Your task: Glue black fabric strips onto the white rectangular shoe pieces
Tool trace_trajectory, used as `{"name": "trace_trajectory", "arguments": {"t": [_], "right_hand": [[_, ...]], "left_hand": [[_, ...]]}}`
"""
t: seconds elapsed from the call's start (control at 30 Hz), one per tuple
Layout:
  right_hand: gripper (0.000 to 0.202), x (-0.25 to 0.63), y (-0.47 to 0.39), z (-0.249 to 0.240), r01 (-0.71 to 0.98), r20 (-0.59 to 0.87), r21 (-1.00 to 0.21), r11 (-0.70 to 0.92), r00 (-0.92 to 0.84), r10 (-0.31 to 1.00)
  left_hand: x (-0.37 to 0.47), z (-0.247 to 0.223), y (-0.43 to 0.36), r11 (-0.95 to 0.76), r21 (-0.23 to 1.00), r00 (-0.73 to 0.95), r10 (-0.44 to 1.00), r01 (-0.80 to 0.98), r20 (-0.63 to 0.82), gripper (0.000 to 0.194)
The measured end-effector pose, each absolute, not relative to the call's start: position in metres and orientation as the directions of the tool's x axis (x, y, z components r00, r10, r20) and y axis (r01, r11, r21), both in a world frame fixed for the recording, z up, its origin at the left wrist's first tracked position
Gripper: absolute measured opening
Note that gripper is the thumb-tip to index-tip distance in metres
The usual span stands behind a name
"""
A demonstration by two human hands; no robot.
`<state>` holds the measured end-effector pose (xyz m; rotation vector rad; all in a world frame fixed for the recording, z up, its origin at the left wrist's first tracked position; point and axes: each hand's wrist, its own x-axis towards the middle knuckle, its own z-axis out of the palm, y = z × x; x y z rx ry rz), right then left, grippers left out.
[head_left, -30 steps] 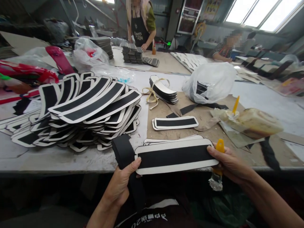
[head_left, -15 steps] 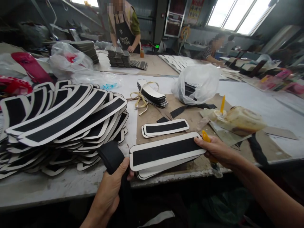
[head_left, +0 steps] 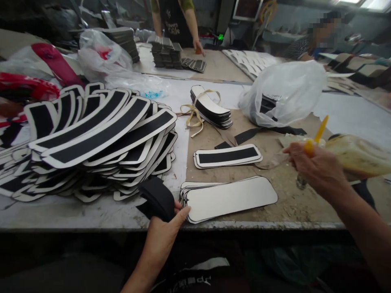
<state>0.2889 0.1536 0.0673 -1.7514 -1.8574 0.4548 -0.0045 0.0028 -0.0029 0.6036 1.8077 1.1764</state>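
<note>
Along the table's near edge (head_left: pixel 91 223), left hand (head_left: pixel 163 240) pinching white panels (head_left: pixel 232 199) and cradling black strip (head_left: pixel 159 197); right hand (head_left: pixel 326 169) gripping yellow brush (head_left: pixel 309 147). Slack thumb could let panels skew.

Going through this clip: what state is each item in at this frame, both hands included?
Left hand: closed on black strip, thumb on blank pieces
Black strip: folded over
Blank pieces: stacked, edges fanned
Right hand: closed on yellow-handled brush
Yellow-handled brush: raised, bristles down
Large pile: heaped, overlapping
Curved pieces: stacked, ribbon looped around
White plastic bag: partly filled
</note>
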Motion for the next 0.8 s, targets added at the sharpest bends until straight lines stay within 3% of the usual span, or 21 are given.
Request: {"name": "trace_trajectory", "arguments": {"t": [0.2,0.37,0.47,0.6,0.8], "right_hand": [[0.046,0.233,0.083,0.095,0.743,0.261,-0.660,0.112,0.086,0.962],[0.042,0.192,0.063,0.065,0.360,0.094,-0.928,0.091,-0.008,0.996],[0.032,0.176,0.058,0.043,0.231,-0.036,-0.973,-0.011,-0.104,0.994],[0.025,0.165,0.051,0.030,0.326,-0.128,-0.942,-0.082,-0.124,0.984],[0.022,0.188,0.044,0.033,0.546,0.029,-0.838,0.028,-0.006,1.000]], "left_hand": [[-0.005,-0.012,-0.001,0.440,0.896,-0.489,0.796,0.062,-0.358,0.024],[-0.008,-0.009,-0.002,0.467,0.883,-0.460,0.794,0.044,-0.398,0.025],[-0.011,-0.011,-0.003,0.434,0.900,-0.447,0.813,0.037,-0.373,0.023],[-0.014,-0.018,-0.005,0.398,0.916,-0.436,0.832,0.042,-0.341,0.023],[-0.014,-0.019,-0.005,0.471,0.881,-0.434,0.785,-0.045,-0.442,0.025]]}}
